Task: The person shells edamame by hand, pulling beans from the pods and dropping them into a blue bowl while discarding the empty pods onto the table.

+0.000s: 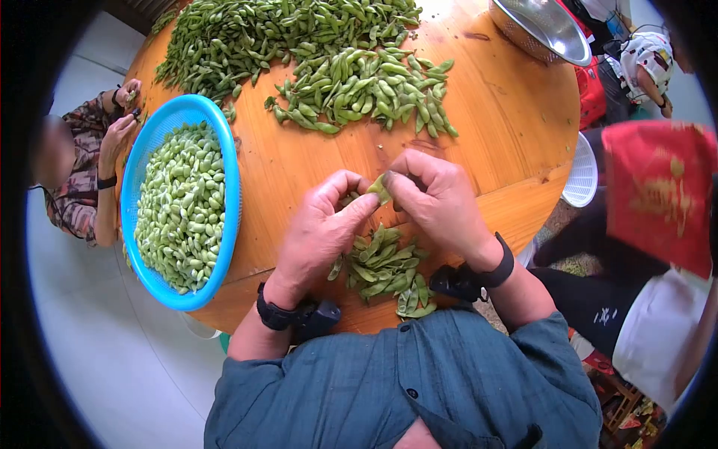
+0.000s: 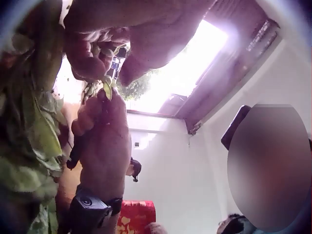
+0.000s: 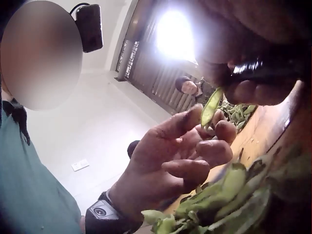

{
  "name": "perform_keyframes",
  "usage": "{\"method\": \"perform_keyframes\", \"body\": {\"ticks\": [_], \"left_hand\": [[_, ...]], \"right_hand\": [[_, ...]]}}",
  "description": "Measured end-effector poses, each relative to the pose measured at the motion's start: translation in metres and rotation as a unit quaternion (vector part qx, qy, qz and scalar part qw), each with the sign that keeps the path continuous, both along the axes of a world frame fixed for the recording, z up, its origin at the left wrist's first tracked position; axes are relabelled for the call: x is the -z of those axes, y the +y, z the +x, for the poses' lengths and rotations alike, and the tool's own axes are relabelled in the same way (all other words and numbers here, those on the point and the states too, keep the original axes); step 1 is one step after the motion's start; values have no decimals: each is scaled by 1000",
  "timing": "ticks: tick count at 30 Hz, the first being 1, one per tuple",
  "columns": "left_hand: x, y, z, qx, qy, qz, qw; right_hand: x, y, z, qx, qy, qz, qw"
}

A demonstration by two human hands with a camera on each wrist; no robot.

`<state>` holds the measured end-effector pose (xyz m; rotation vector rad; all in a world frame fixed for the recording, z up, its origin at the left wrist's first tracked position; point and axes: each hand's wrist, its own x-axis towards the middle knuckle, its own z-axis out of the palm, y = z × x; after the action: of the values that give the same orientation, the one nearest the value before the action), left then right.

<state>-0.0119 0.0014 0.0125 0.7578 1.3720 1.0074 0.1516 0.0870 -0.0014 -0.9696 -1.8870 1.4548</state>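
Note:
Above the near edge of the table, both hands meet at one green bean pod (image 1: 381, 190). My left hand (image 1: 323, 224) pinches its left end between thumb and fingers, the other fingers curled in below. At the opposite end, the thumb and fingers of my right hand (image 1: 437, 200) grip the pod, the thumb tip looking dark. The right wrist view shows the pod (image 3: 211, 108) upright, flat and pale green between the two hands. Under the hands lies a small pile of flattened pods (image 1: 385, 266). A blue basket (image 1: 231, 179) of shelled green beans (image 1: 183, 217) stands left of my left hand.
Whole pods (image 1: 366, 90) lie in a heap beyond the hands, with a larger heap (image 1: 247, 37) behind. A metal colander (image 1: 550, 34) sits at the far right of the round wooden table (image 1: 516, 127). Another person (image 1: 82, 165) sits at the left; a red bag (image 1: 658, 191) hangs at the right.

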Motion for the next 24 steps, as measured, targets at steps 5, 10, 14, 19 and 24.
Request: {"method": "perform_keyframes", "body": {"ticks": [5,10,14,19,24], "left_hand": [[-3,1,6,-21,-10,-14,1000],[6,2,14,-35,-25,20,999],[7,1,12,-70,-90,5,993],[-25,-23,-5,-126,9,48,991],[-65,-67,-44,-234,481,196,822]], "right_hand": [[-11,-7,0,6,-14,60,998],[-12,-15,-7,4,21,157,987],[-20,-9,-2,40,-32,123,991],[-3,4,10,40,-37,65,996],[0,-4,7,-45,-88,119,988]]}}
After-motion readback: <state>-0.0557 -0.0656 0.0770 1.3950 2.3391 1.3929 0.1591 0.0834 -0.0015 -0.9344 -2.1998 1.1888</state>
